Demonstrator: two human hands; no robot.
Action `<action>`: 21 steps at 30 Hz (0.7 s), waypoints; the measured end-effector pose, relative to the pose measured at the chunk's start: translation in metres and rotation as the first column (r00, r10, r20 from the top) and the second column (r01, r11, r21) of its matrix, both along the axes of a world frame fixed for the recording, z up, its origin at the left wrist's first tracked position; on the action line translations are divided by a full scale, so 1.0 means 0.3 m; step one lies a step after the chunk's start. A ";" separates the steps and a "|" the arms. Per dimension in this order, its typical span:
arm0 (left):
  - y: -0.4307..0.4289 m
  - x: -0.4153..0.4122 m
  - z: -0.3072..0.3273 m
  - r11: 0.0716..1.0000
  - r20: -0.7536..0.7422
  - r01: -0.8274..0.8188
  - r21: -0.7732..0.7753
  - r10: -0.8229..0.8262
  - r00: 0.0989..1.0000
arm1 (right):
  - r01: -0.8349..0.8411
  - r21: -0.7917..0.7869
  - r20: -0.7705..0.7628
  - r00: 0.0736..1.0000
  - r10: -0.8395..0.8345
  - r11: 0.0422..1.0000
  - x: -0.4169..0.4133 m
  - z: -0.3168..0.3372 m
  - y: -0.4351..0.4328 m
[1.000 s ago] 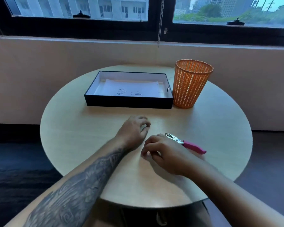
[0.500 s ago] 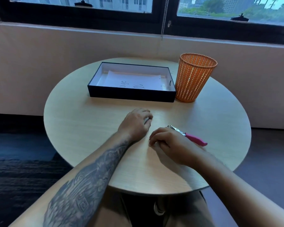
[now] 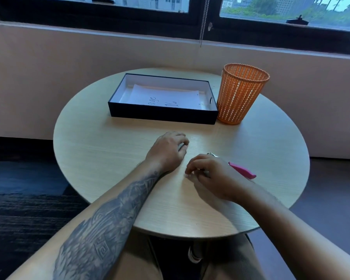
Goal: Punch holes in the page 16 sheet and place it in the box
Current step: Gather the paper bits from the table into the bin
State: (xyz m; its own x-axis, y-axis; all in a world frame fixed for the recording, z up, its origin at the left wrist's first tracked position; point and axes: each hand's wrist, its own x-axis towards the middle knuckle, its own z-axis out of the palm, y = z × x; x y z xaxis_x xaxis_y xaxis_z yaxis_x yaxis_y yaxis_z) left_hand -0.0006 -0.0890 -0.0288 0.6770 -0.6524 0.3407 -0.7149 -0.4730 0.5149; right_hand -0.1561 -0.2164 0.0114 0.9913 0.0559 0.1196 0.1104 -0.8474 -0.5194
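The white sheet marked "Page 16" lies flat inside the shallow black box at the back of the round table. A small hole shows near its right edge. My left hand rests on the tabletop in front of the box, its fingers loosely curled and holding nothing that I can make out. Just to the right, my right hand also rests on the table with curled fingers, fingertips down. The pink-handled hole punch lies on the table right behind my right hand, partly hidden by it.
An orange mesh basket stands upright against the box's right end. The round wooden table sits before a low wall under windows. Dark floor surrounds it, and my knees show below the near edge.
The camera has drifted, so the table sits lower in the frame. Both hands stay in about the same places on the table; the right fingers have curled in a little.
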 end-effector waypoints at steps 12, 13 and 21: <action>0.009 -0.019 0.021 1.000 0.015 -0.002 0.001 0.002 1.000 | -0.148 -0.176 -0.052 0.989 0.141 0.973 0.036 0.044 -0.018; 0.011 -0.021 0.021 1.000 0.012 -0.004 0.007 0.004 1.000 | -0.153 -0.171 -0.060 0.988 0.145 0.973 0.040 0.045 -0.019; 0.008 -0.021 0.026 1.000 0.008 -0.002 -0.004 0.002 1.000 | -0.294 -0.397 -0.093 0.955 0.280 0.870 0.086 0.068 -0.017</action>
State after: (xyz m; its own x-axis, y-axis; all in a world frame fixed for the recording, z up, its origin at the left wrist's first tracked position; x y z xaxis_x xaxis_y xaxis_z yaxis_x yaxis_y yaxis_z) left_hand -0.0069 -0.0867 -0.0209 0.6756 -0.6494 0.3490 -0.7181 -0.4726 0.5109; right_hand -0.1304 -0.2217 0.0318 0.9271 0.3748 -0.0052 0.3699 -0.9171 -0.1483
